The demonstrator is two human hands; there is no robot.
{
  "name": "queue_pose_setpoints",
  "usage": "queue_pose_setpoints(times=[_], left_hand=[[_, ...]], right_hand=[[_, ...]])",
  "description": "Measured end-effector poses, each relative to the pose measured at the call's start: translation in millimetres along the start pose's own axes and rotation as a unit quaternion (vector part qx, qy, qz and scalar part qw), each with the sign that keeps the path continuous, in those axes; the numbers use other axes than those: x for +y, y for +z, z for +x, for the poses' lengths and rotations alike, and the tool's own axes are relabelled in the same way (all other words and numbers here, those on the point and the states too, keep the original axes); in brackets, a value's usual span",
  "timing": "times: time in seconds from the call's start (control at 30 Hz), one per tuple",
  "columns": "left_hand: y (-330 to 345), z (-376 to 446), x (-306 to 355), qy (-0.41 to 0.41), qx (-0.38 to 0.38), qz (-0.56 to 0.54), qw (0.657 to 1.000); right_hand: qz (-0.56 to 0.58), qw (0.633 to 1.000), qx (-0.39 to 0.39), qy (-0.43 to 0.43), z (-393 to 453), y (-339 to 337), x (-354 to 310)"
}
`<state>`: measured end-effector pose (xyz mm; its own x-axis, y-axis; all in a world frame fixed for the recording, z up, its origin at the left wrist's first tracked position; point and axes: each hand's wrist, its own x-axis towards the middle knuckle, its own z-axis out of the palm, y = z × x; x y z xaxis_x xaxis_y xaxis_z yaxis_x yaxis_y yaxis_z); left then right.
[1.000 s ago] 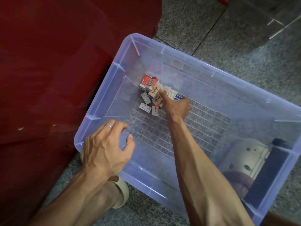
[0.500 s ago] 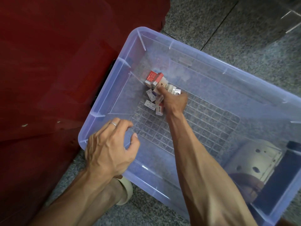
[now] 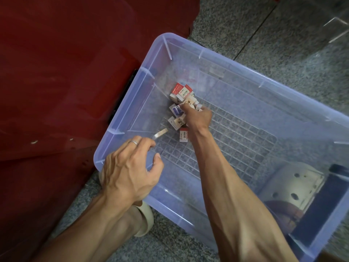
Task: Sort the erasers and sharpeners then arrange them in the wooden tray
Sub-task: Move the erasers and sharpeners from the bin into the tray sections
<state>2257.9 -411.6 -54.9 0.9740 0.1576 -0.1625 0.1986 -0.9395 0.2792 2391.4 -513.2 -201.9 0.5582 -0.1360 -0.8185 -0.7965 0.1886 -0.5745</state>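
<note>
Translucent blue plastic makes up the bin (image 3: 132, 103) that we are working in, set on a speckled stone floor (image 3: 283, 44) beside a red panel (image 3: 66, 72). We judge this to be the gathering step: the erasers (image 3: 182, 92), small boxed blocks in red, white and blue sleeves, lie in a loose heap on the bin's gridded bottom near its far-left corner, and no wooden tray is in sight yet. Our right hand (image 3: 198, 118) is down in the heap with its fingers curled in among the boxes; they seem to be closing on some, but we cannot tell exactly which or how many. One eraser (image 3: 183, 135) lies apart, just nearer to us than the hand. Our left hand (image 3: 128, 171) hovers over the bin's near-left corner, fingers loosely curled, holding nothing that we can see. We cannot pick out any sharpeners in the heap. Next, we would need a firm hold on a handful, then lift it clear of the wall without spilling the loose ones.
</note>
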Motion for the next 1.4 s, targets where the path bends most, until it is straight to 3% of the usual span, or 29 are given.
queue_pose_setpoints(times=[0.27,0.5,0.63,0.77,0.97,1.2,1.4], left_hand=[[-0.3,-0.4,-0.1,-0.015,-0.005,-0.002,1.000],[-4.3,1.6,4.9,-0.041,-0.035,0.007,0.999],[-11.5,1.5,9.4,-0.081,-0.057,-0.075,0.992],[-36.9,-9.4,24.3,-0.173,-0.050,-0.227,0.957],[-92.4,-44.3,54.5,-0.266,0.024,-0.427,0.864],[-156.9,-108.3,72.3,-0.268,0.119,-0.489,0.821],[-210.8,-167.5,70.9,-0.237,0.207,-0.494,0.811]], right_hand=[[0.125,0.984,-0.101,0.080,-34.3,-44.5,-14.4],[0.213,0.959,-0.167,0.081,-95.9,-76.9,-30.5],[0.238,0.950,-0.193,0.065,-139.3,-91.2,-51.6],[0.239,0.954,-0.179,0.042,-180.5,-98.3,-75.0],[0.253,0.947,-0.199,0.006,-251.6,-104.9,-100.1],[0.242,0.931,-0.272,-0.034,-340.5,-110.8,-107.8],[0.202,0.916,-0.339,-0.067,-415.4,-98.7,-102.0]])
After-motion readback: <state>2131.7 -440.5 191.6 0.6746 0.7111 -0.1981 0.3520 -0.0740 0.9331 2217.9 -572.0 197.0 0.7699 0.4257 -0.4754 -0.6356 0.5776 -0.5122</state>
